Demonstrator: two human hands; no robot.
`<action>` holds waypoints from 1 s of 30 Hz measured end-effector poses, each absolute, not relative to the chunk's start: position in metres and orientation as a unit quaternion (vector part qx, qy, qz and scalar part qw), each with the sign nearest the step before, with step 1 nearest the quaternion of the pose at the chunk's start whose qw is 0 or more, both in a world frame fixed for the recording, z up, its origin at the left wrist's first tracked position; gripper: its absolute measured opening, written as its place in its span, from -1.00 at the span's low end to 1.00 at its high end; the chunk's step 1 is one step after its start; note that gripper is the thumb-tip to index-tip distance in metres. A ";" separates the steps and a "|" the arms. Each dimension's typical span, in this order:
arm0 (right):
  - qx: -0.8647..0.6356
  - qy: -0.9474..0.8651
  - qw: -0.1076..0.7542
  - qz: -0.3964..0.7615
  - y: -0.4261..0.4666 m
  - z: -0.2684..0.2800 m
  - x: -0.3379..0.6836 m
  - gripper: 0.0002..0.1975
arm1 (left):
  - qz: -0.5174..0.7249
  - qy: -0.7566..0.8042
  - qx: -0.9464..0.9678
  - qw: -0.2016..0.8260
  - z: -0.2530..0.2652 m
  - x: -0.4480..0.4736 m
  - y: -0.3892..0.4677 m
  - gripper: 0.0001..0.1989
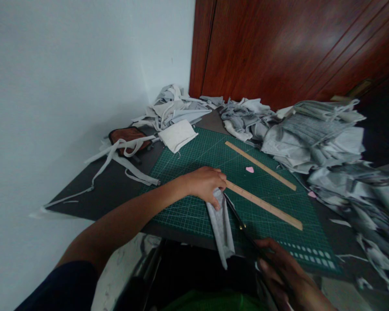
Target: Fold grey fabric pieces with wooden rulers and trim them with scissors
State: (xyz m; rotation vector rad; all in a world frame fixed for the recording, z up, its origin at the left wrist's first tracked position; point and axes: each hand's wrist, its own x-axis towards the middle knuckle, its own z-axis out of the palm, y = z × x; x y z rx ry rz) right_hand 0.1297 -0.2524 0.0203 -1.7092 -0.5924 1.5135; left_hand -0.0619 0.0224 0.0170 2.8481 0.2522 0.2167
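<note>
Pinched a limp, folded pale-grey cloth strip in the left hand; hung below thumb and curled fingers, past the near edge of a green gridded cutting mat. Gripped long black scissors in the right hand.

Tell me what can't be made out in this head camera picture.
Grey cloth, upper end: hidden by the left hand, head view.
Scissors, handles: partly covered by the right hand and blurred, head view.
Nearer wooden ruler, markings: too small to read, head view.
Cloth pile at right: cut off by the picture's right edge, head view.
</note>
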 end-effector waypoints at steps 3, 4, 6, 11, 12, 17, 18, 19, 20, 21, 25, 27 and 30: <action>-0.666 -0.236 0.387 0.593 -0.251 0.020 0.133 -0.32 | 0.073 0.085 0.985 0.131 0.017 -0.061 0.022 -0.53; -0.663 -0.239 0.388 0.594 -0.250 0.020 0.134 -0.32 | 0.072 0.087 0.985 0.129 0.017 -0.061 0.022 -0.54; -0.662 -0.243 0.384 0.596 -0.248 0.022 0.135 -0.32 | 0.069 0.090 0.985 0.129 0.017 -0.061 0.022 -0.56; -0.663 -0.253 0.378 0.595 -0.241 0.025 0.134 -0.32 | 0.060 0.097 0.985 0.129 0.017 -0.061 0.022 -0.53; -0.663 -0.257 0.377 0.594 -0.240 0.025 0.133 -0.31 | 0.061 0.097 0.985 0.128 0.017 -0.061 0.022 -0.51; -0.652 -0.299 0.359 0.597 -0.237 0.017 0.137 -0.36 | 0.059 0.097 0.987 0.117 0.019 -0.062 0.021 -0.47; -0.651 -0.308 0.353 0.597 -0.237 0.016 0.138 -0.39 | 0.061 0.099 0.987 0.113 0.020 -0.062 0.020 -0.46; -0.651 -0.316 0.347 0.596 -0.237 0.014 0.139 -0.41 | 0.065 0.103 0.987 0.107 0.021 -0.062 0.019 -0.45; -0.653 -0.321 0.342 0.595 -0.237 0.014 0.140 -0.43 | 0.070 0.106 0.987 0.098 0.022 -0.063 0.019 -0.44; -0.655 -0.326 0.340 0.591 -0.237 0.013 0.140 -0.43 | 0.074 0.108 0.988 0.087 0.023 -0.063 0.018 -0.44; -0.652 -0.332 0.342 0.590 -0.238 0.015 0.140 -0.41 | 0.065 0.120 0.989 0.059 0.024 -0.062 0.017 -0.46; -0.648 -0.336 0.344 0.591 -0.239 0.017 0.140 -0.38 | 0.059 0.123 0.988 0.068 0.023 -0.062 0.017 -0.47; -0.659 -0.338 0.338 0.581 -0.241 0.021 0.139 -0.34 | 0.056 0.120 0.987 0.086 0.023 -0.062 0.018 -0.46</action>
